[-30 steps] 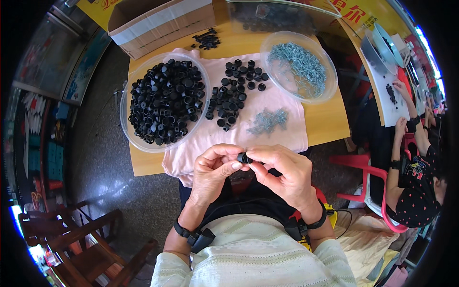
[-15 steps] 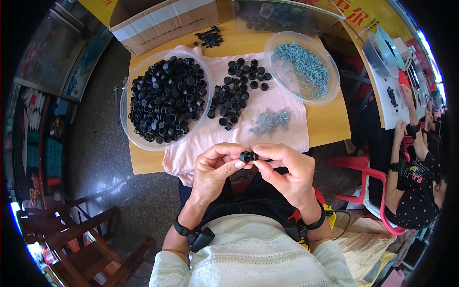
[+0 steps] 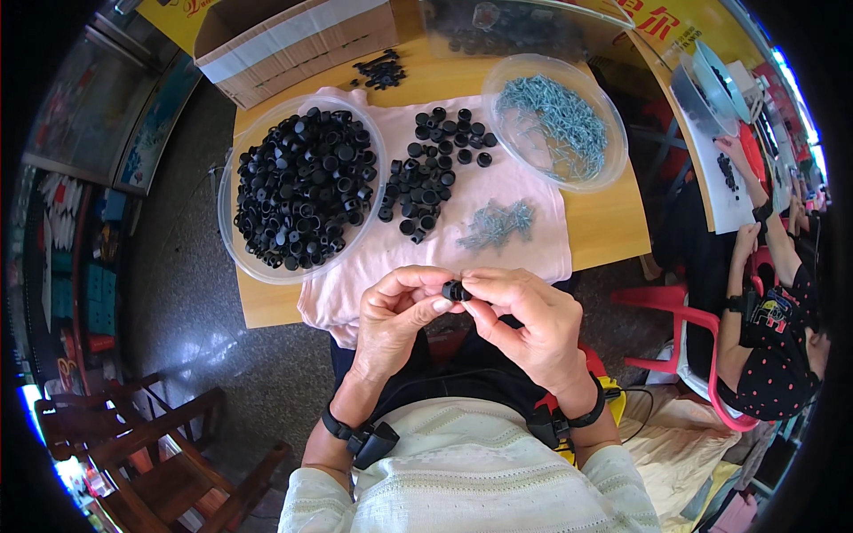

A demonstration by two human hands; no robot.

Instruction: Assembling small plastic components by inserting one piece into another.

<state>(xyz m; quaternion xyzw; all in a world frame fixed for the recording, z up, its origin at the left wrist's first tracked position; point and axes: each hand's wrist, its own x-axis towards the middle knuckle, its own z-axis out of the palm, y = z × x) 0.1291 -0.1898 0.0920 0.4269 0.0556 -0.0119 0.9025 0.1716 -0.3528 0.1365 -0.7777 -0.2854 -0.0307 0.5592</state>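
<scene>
A small black plastic cap (image 3: 456,291) is pinched in front of my body, above my lap. My left hand (image 3: 395,309) grips its left side between thumb and fingertips. My right hand (image 3: 531,313) pinches its right side, fingertips almost meeting those of the left; whether a second small part sits inside their pinch is hidden. Just beyond my hands, loose screws (image 3: 498,224) lie in a small heap on a pink cloth (image 3: 533,253). Loose black caps (image 3: 418,195) are spread over the same cloth, farther off.
At left, a clear round tub (image 3: 233,242) is heaped with black caps; a second tub (image 3: 619,169) at right holds screws. A cardboard box (image 3: 302,53) and small black parts (image 3: 382,71) sit at the back. Another person (image 3: 769,329) works at right, near a red chair (image 3: 680,311).
My right fingers have come slightly left, closer against the black cap, and less of its open end shows. The view has shifted a little. At right, the other person's hand has moved farther away.
</scene>
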